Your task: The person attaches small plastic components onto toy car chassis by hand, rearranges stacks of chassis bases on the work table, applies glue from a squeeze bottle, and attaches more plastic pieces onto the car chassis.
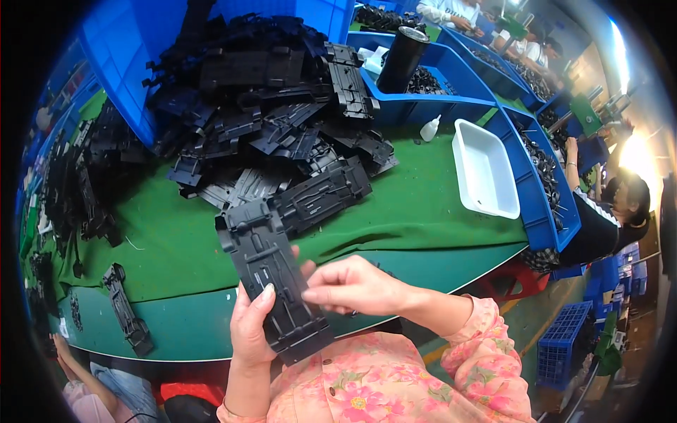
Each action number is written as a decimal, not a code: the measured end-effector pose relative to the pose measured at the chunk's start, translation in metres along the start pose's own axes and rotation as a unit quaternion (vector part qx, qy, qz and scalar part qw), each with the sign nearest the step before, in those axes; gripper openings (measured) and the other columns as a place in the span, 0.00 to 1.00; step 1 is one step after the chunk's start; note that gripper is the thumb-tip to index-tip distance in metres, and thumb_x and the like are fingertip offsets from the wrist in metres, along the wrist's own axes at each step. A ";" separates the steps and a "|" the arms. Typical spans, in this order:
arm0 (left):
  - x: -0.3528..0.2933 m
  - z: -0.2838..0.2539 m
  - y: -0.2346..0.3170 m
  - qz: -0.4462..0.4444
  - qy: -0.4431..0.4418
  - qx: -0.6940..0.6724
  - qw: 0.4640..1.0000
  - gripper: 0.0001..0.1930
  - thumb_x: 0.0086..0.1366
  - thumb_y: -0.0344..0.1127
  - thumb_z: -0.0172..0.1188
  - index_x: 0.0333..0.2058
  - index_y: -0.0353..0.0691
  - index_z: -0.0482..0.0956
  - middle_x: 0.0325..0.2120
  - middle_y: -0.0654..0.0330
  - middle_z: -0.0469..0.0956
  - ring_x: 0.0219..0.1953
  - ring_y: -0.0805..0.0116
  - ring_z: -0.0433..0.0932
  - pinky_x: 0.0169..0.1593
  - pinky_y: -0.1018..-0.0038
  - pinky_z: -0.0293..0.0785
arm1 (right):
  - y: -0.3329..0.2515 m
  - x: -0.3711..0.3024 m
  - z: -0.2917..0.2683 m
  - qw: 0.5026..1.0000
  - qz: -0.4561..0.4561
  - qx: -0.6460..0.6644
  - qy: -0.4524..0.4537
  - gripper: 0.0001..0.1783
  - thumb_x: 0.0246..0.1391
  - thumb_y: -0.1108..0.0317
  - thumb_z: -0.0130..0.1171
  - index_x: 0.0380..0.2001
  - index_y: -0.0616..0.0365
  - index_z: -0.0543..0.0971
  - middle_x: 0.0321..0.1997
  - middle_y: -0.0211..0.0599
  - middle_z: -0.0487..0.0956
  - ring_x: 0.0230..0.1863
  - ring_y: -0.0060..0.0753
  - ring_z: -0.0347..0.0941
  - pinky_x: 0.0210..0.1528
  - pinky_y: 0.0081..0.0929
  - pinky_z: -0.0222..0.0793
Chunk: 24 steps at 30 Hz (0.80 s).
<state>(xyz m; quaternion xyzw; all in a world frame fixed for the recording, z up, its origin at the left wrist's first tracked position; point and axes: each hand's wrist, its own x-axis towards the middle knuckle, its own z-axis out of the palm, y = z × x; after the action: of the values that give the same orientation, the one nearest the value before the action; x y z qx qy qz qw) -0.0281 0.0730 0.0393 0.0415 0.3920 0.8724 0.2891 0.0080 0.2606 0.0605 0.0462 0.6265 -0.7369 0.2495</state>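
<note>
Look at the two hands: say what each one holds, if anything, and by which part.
The left hand grips a flat black plastic panel by its lower end. The right hand pinches its right edge.

Bare green table lies open just right of the heap of black plastic parts, as far as the white tray. Behind the heap blue bins wall it off; to its left more black parts crowd the cloth.
</note>
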 end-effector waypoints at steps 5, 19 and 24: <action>-0.021 -0.015 0.012 0.016 0.051 -0.085 0.995 0.29 0.62 0.36 0.47 0.60 0.34 0.51 0.54 0.38 0.63 0.43 0.42 0.76 0.43 0.48 0.77 | 0.014 -0.024 -0.071 0.844 -0.207 -0.475 0.139 0.13 0.48 0.76 0.59 0.39 0.60 0.77 0.34 0.39 0.76 0.36 0.37 0.75 0.37 0.27 0.71; -0.055 -0.062 0.010 0.067 0.143 -0.119 0.980 0.26 0.65 0.36 0.45 0.60 0.38 0.53 0.56 0.43 0.62 0.45 0.51 0.76 0.43 0.47 0.77 | 0.028 -0.028 -0.087 0.827 -0.042 -0.559 0.040 0.10 0.49 0.74 0.58 0.37 0.61 0.76 0.39 0.41 0.73 0.37 0.45 0.73 0.41 0.33 0.71; -0.060 -0.062 0.010 0.080 0.159 -0.132 0.975 0.26 0.65 0.36 0.46 0.60 0.38 0.54 0.56 0.44 0.62 0.45 0.52 0.77 0.42 0.48 0.78 | 0.030 -0.037 -0.089 0.847 -0.046 -0.523 0.082 0.11 0.49 0.75 0.58 0.38 0.61 0.75 0.38 0.41 0.73 0.37 0.43 0.74 0.40 0.32 0.71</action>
<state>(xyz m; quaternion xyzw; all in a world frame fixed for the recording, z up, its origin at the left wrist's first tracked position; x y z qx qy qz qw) -0.0021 -0.0057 0.0130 -0.1050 0.3101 0.9321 0.1549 0.0315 0.3532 0.0290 -0.0597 0.9387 -0.3046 0.1501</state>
